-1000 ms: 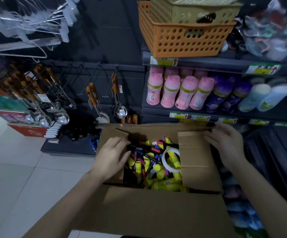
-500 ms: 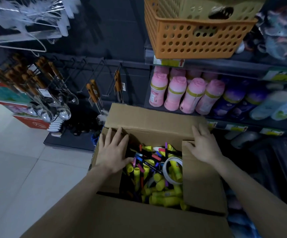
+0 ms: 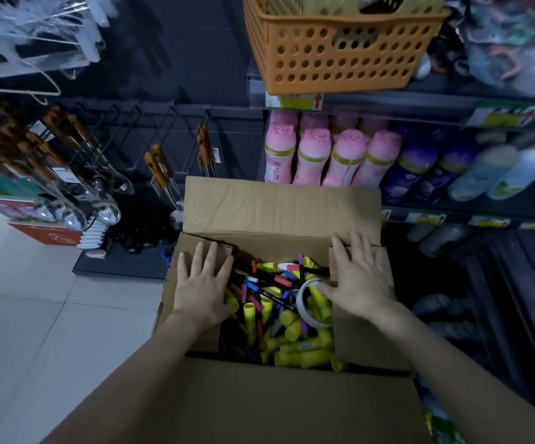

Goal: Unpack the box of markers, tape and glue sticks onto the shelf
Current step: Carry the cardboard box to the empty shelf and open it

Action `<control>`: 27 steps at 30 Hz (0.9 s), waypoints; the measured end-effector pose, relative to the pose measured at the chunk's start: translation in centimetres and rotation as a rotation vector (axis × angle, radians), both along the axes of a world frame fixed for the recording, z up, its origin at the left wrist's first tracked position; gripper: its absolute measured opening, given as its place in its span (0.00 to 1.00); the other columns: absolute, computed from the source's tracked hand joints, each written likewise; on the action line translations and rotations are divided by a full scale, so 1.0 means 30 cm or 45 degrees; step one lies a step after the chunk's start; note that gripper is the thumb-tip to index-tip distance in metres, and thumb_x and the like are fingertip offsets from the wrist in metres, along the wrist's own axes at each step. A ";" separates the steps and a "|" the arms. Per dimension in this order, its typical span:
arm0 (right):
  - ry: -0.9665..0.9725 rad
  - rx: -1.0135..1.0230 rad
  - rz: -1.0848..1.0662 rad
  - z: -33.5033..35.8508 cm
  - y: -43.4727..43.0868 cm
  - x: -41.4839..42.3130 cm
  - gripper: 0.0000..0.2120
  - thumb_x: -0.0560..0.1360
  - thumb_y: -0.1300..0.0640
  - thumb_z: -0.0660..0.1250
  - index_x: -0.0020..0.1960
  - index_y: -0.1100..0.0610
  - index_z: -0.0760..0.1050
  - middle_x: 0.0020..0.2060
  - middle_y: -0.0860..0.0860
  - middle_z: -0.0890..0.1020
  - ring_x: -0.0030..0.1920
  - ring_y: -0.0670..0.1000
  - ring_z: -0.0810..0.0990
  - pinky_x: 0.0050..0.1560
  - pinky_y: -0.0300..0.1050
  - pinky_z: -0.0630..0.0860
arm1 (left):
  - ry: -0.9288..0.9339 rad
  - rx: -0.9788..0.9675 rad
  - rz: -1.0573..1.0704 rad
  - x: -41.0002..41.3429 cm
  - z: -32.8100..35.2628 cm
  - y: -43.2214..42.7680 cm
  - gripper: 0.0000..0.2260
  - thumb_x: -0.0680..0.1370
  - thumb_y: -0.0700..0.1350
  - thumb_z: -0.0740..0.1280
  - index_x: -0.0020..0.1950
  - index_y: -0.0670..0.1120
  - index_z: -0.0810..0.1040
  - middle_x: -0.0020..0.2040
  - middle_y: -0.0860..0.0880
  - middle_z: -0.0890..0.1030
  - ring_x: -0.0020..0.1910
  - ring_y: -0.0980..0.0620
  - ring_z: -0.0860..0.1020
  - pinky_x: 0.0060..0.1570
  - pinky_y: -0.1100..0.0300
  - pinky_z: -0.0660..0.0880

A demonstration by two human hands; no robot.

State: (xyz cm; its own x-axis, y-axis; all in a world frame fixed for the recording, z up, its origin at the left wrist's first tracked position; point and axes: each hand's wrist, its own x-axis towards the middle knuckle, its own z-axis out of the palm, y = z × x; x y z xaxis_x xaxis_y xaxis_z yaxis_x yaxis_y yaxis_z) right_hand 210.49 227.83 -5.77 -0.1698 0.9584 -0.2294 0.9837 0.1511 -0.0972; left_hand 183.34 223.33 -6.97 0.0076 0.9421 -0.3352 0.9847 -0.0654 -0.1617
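Box at centre frame, open, on the floor against the shelving, far flap up at 12 o'clock, near flap folded toward the viewer at 6. Inside, a loose heap: yellow glue sticks piled toward 6, markers with red, blue and purple caps crossing above them, one tape roll on edge at about 3 o'clock of the heap. Nothing lifted out yet, judging by how full the heap looks.

Left hand at 9 o'clock of the opening, flat, fingers spread, palm down on the left side flap, likely pressing it outward so it stays clear of the contents. Right hand at 3 o'clock, likewise flat and spread on the right side flap, thumb reaching inward to touch the tape roll's rim. Nothing gripped by either hand.

Probably the opening step: flaps held back to widen access before the first pick. Tape roll nearest the right thumb, so a likely first item.

Beyond the box at 12 to 2 o'clock, pink bottles and purple ones on a shelf; above, an orange basket. At 9 to 10 o'clock, ladles on hooks. Free shelf space for the stationery not visible.
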 end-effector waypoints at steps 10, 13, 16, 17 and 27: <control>0.178 0.118 0.009 0.084 -0.097 -0.025 0.27 0.70 0.57 0.67 0.69 0.60 0.67 0.70 0.57 0.66 0.71 0.57 0.63 0.66 0.51 0.69 | -0.458 0.054 -0.134 -0.023 0.208 -0.047 0.28 0.78 0.45 0.60 0.77 0.44 0.55 0.78 0.49 0.47 0.71 0.43 0.64 0.62 0.52 0.70; 0.271 0.201 -0.011 0.163 -0.099 -0.001 0.25 0.72 0.64 0.64 0.69 0.63 0.68 0.71 0.58 0.66 0.71 0.57 0.64 0.68 0.49 0.67 | -0.386 0.159 -0.202 -0.073 0.269 -0.057 0.24 0.79 0.41 0.57 0.75 0.44 0.60 0.78 0.50 0.51 0.65 0.44 0.72 0.55 0.53 0.74; 0.274 0.345 -0.046 0.250 -0.112 0.049 0.18 0.72 0.67 0.64 0.62 0.67 0.74 0.65 0.62 0.74 0.66 0.60 0.71 0.64 0.53 0.71 | -0.360 0.311 -0.191 -0.163 0.310 -0.072 0.22 0.78 0.39 0.58 0.72 0.44 0.66 0.77 0.50 0.56 0.64 0.46 0.74 0.55 0.54 0.76; 0.297 0.402 -0.050 0.270 -0.121 0.066 0.15 0.72 0.68 0.64 0.58 0.67 0.77 0.60 0.63 0.77 0.63 0.61 0.74 0.60 0.54 0.73 | -0.355 0.370 -0.201 -0.193 0.320 -0.086 0.21 0.77 0.39 0.60 0.70 0.43 0.68 0.76 0.49 0.60 0.64 0.47 0.75 0.54 0.55 0.76; -0.357 0.443 -0.283 0.177 -0.138 0.211 0.21 0.73 0.67 0.62 0.66 0.65 0.69 0.69 0.66 0.67 0.71 0.66 0.62 0.67 0.66 0.60 | -0.172 0.507 0.181 -0.301 0.233 -0.154 0.17 0.79 0.43 0.63 0.66 0.37 0.70 0.74 0.32 0.58 0.72 0.33 0.61 0.68 0.38 0.62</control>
State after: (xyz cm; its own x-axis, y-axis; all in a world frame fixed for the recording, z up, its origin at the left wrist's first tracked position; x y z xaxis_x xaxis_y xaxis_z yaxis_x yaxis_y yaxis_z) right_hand 216.82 223.67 -0.45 0.0700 0.9922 0.1027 0.9769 -0.0891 0.1943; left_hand 174.30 218.73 0.03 -0.1125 0.9924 0.0491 0.9934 0.1134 -0.0159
